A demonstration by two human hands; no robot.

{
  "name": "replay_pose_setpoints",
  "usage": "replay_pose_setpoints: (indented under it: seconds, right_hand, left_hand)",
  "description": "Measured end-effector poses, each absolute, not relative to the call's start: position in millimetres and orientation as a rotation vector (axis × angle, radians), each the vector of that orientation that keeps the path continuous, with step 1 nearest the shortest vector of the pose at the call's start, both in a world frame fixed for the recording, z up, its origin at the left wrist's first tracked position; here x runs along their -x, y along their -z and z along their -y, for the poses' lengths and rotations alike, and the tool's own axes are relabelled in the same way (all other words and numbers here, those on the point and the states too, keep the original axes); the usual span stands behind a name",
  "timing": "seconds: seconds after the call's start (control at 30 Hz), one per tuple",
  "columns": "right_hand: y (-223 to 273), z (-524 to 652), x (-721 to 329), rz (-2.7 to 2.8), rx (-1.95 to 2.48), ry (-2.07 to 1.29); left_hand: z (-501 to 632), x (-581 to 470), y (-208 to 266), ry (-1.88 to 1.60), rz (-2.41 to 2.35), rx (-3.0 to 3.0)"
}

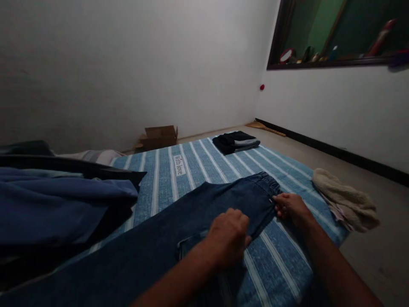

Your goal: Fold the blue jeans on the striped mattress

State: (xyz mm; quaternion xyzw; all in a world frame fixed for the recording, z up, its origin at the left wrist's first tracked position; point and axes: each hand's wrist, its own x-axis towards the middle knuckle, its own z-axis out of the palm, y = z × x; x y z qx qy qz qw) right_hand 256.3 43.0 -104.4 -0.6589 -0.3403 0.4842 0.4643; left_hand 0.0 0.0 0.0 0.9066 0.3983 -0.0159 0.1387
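Observation:
A pair of dark blue jeans [179, 221] lies stretched across the bed, legs toward the lower left and the gathered elastic waistband toward the right. My right hand [292, 207] pinches the near corner of the waistband between thumb and fingers. Closer to me, my left hand [228, 234] is closed on the near edge of the jeans, around the hip; its fingertips are partly hidden. Beside my left wrist, a pocket with lighter edging shows on the denim.
Under the jeans is a blue-and-white striped bedsheet [204, 160]. Folded dark clothes [236, 140] sit at its far edge, a beige fleecy garment [345, 198] at the right edge, and a heap of clothes [64, 200] at left. A cardboard box [159, 136] stands by the wall.

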Motion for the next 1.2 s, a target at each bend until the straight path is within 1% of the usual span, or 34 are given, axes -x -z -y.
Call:
replay_pose_setpoints:
  seconds: [0.13, 0.23, 0.37, 0.53, 0.73, 0.9, 0.97, 1.07, 1.13, 1.2]
  right_hand:
    - [103.4, -42.2, -254.1, 0.82, 1.592, -1.109]
    - [101.2, -38.5, -251.8, 0.835, 1.539, -1.058]
    - [100.7, -32.5, -248.5, 0.856, 1.518, -0.965]
    - [107.5, -29.2, -247.9, 0.9, 1.602, -0.848]
    - [107.8, -26.7, -248.1, 0.931, 1.666, -0.807]
    - [110.0, -27.4, -245.7, 0.94, 1.668, -0.825]
    - [111.6, -27.6, -245.9, 0.95, 1.667, -0.812]
    - [114.1, -26.6, -248.4, 1.006, 1.72, -0.774]
    - [116.4, -25.4, -250.6, 1.037, 1.747, -0.768]
    - [119.6, -24.2, -252.4, 1.066, 1.769, -0.758]
  left_hand:
    - [-2.8, -26.1, 33.4, 0.156, -1.13, -2.705]
    - [-8.7, -22.6, 43.4, 0.211, -1.112, -2.733]
    - [-17.0, -15.6, 35.8, 0.22, -1.047, -2.706]
    - [-25.5, -10.0, 27.4, 0.24, -0.952, -2.665]
    - [-30.5, -7.7, 29.4, 0.274, -0.821, -2.68]
    - [-36.5, -13.1, 19.8, 0.363, -0.763, -2.673]
    - [-43.5, -19.5, 16.4, 0.318, -0.787, -2.672]
    - [-56.8, -33.1, 21.9, 0.09, -0.954, -2.752]
    - [-64.1, -41.6, 36.0, -0.07, -1.026, -2.8]
    - [-67.8, -46.6, 56.5, -0.155, -1.006, -2.827]
